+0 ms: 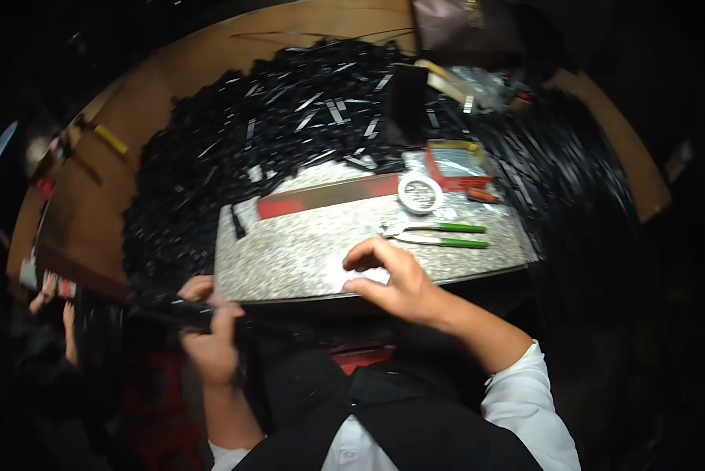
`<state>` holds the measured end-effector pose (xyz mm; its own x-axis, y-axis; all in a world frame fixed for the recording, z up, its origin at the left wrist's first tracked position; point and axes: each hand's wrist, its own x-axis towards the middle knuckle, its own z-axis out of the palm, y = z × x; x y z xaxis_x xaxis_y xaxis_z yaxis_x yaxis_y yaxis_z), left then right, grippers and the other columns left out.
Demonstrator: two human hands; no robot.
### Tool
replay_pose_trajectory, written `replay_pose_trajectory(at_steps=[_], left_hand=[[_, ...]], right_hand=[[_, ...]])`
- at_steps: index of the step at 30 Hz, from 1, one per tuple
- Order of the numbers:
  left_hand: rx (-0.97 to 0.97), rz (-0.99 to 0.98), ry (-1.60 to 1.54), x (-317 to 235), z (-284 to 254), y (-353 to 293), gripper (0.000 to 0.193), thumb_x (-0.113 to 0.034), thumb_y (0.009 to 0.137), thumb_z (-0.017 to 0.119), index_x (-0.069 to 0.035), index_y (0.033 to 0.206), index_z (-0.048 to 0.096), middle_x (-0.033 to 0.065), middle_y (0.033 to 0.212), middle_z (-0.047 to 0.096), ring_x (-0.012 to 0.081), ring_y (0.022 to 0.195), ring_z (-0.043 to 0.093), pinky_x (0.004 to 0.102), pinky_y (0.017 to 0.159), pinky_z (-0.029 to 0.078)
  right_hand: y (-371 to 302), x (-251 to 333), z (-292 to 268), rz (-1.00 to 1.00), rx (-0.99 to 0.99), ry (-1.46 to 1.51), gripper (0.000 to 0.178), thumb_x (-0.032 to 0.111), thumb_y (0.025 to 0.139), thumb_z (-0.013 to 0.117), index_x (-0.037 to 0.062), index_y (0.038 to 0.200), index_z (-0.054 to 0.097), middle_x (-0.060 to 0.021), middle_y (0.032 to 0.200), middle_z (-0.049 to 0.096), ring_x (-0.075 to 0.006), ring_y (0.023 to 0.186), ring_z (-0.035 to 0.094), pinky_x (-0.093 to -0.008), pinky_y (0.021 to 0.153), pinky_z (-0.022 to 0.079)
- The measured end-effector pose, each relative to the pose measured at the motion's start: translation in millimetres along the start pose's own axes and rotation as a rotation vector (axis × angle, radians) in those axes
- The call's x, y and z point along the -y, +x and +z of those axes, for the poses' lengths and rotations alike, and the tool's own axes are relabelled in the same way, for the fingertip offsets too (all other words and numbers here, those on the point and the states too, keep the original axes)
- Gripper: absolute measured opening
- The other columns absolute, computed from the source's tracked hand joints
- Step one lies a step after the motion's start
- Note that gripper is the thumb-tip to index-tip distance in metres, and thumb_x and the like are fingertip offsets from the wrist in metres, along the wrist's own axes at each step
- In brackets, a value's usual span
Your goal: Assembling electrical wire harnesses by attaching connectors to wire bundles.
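Near the front left corner of the speckled board, my left hand is closed round a dark strip-like piece, blurred by motion. My right hand hovers over the board's front edge, thumb and fingers curved and apart, with nothing seen between them. Just beyond it lie pliers with green handles. Behind these stands a small round white dish with tiny bits in it. A long red and brown bar lies across the board. A short black piece rests left of it.
A large heap of black strips surrounds the board's far and left sides. Long black strands hang over the right. A red box and an orange-handled tool sit at the board's far right. Another person's hands show at far left.
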<state>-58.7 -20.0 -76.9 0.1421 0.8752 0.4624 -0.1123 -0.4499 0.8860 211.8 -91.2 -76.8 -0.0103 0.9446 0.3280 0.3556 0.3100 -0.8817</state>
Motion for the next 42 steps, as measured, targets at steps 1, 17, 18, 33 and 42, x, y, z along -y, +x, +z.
replay_pose_trajectory(at_steps=[1,17,18,33,42], left_hand=[[-0.084,0.0,0.063,5.3,-9.5,3.3,0.025,0.001,0.088,0.054,0.003,0.113,0.053,0.012,0.115,0.051,0.0097,0.076,0.053,0.0238,0.074,0.045],[0.13,-0.057,-0.314,16.3,31.2,-12.3,0.013,-0.012,0.097,0.051,-0.007,0.089,0.041,0.0037,0.066,0.044,0.0088,0.049,0.041,0.023,0.047,0.04],[0.139,-0.059,-0.295,16.6,33.5,-13.4,0.014,-0.012,0.097,0.051,-0.007,0.089,0.041,0.0035,0.066,0.044,0.0091,0.05,0.041,0.0234,0.047,0.04],[0.253,-0.236,-0.36,23.1,42.7,-23.0,0.019,0.0,0.091,0.056,-0.009,0.089,0.039,0.0033,0.062,0.044,0.0115,0.047,0.042,0.0256,0.044,0.035],[0.305,-0.299,-0.545,20.8,24.4,-21.6,0.095,-0.024,0.052,0.092,-0.001,0.118,0.028,-0.0076,0.055,0.041,0.0043,0.049,0.046,0.0174,0.049,0.039]], right_hand=[[-3.3,-1.3,-19.4,-0.016,-0.067,-0.117,0.029,0.007,0.078,0.072,0.0001,0.101,0.056,-0.0105,0.1,0.063,-0.0198,0.092,0.063,-0.0305,0.083,0.05],[-50.8,-53.1,-117.2,0.018,0.023,-1.124,0.026,0.026,0.086,0.062,0.0019,0.083,0.052,-0.015,0.091,0.053,-0.0323,0.087,0.054,-0.0431,0.078,0.045],[-50.4,-51.7,-117.5,0.017,0.019,-1.129,0.026,0.026,0.086,0.062,0.0019,0.083,0.052,-0.015,0.091,0.053,-0.0323,0.087,0.054,-0.0431,0.078,0.045],[-34.1,11.6,-47.2,0.125,-0.042,-0.472,0.025,0.014,0.077,0.074,0.0015,0.08,0.052,-0.011,0.075,0.056,-0.0244,0.066,0.056,-0.0331,0.057,0.042],[-5.6,36.2,-7.8,-0.525,-0.192,-1.211,0.028,0.013,0.078,0.07,0.0023,0.095,0.052,-0.0163,0.12,0.05,-0.0357,0.118,0.047,-0.0592,0.104,0.028]])
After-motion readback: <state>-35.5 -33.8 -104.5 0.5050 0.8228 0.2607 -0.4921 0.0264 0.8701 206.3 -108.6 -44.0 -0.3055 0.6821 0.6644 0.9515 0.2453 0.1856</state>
